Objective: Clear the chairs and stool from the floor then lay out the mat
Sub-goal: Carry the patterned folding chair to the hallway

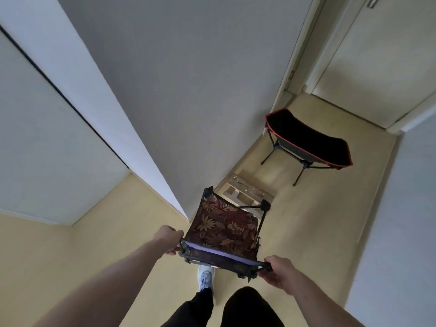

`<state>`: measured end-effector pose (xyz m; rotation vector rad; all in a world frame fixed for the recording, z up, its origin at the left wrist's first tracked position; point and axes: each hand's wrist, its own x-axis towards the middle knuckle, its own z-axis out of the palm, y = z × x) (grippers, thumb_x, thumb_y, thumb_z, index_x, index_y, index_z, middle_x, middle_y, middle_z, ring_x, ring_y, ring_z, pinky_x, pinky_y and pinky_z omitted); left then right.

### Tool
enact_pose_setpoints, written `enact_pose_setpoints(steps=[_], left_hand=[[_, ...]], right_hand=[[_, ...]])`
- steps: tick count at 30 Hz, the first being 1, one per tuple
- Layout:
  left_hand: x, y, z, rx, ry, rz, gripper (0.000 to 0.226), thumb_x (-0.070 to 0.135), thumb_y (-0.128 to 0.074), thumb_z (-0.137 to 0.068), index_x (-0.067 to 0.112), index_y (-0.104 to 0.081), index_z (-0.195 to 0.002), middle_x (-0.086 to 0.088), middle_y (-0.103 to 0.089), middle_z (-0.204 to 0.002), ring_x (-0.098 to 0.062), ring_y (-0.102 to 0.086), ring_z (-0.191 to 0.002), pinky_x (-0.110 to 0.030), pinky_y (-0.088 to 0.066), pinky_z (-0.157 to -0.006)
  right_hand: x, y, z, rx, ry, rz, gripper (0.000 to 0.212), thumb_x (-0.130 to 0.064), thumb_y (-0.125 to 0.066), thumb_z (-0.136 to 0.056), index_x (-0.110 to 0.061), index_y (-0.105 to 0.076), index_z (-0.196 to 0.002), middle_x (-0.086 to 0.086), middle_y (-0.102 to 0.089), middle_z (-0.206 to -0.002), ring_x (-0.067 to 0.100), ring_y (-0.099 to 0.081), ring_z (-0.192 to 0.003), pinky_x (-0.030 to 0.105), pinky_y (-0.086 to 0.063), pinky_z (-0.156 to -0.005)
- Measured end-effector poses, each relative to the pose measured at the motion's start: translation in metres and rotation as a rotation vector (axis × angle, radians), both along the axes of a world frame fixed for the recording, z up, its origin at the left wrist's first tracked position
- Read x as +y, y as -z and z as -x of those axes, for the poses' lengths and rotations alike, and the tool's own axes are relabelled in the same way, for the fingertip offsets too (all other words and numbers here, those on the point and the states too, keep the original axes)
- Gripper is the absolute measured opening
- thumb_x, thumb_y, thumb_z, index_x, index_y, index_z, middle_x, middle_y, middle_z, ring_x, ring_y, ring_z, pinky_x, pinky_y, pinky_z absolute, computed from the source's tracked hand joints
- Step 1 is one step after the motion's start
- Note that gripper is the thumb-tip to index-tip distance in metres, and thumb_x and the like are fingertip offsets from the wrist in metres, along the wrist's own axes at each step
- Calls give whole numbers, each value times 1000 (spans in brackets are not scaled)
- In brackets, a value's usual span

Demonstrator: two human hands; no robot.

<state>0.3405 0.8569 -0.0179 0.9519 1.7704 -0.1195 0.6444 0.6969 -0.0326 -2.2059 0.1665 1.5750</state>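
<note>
Head view, hallway corner: left hand and right hand each closed on one end of the top rail of a folding chair with leaf-print fabric, carried off the floor in front of the body. Rail's long axis runs left to right between the fists; seat extends forward, away from the grip. Both hands equally engaged. Ahead right, near the wall, a black camp chair with red trim stands on the floor, well apart; a low wooden stool sits between. Likely set-down spot beside them. Mat not in view.
</note>
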Motion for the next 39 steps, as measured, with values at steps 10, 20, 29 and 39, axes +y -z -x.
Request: enact_pose_setpoints(steps=[10,20,29,39], left_hand=[[73,54,-26,19,72,56,34,20,-57,-95,2,-58,-123,-10,-68,-89,-20,-74,-61,-27,-54,-48],[102,128,-37,37,33,83,43,18,-59,-96,6,-50,-136,-11,-66,-98,-23,-72,-70,-28,-53,-50],[120,171,-45,42,-72,4,38,23,-59,-95,13,-53,-131,-6,-65,-80,-29,-74,-75,-33,-58,-59],[122,192,-30,-11,-128,16,41,24,-55,-99,15,-45,-137,-4,-68,-99,-28,-74,-81,-40,-62,-68]], right_hand=[[51,49,-12,44,121,26,16,-4,-54,-97,6,-61,-87,27,-68,-79,27,-66,-45,28,-54,-41],[77,122,-16,77,219,90,20,-6,-52,-98,7,-66,-103,23,-73,-76,24,-70,-46,28,-55,-43],[91,162,-4,148,271,127,25,-11,-53,-101,5,-63,-117,26,-73,-105,25,-73,-53,32,-61,-50],[103,179,20,182,340,182,27,-14,-53,-104,7,-58,-120,26,-69,-113,30,-72,-66,37,-61,-60]])
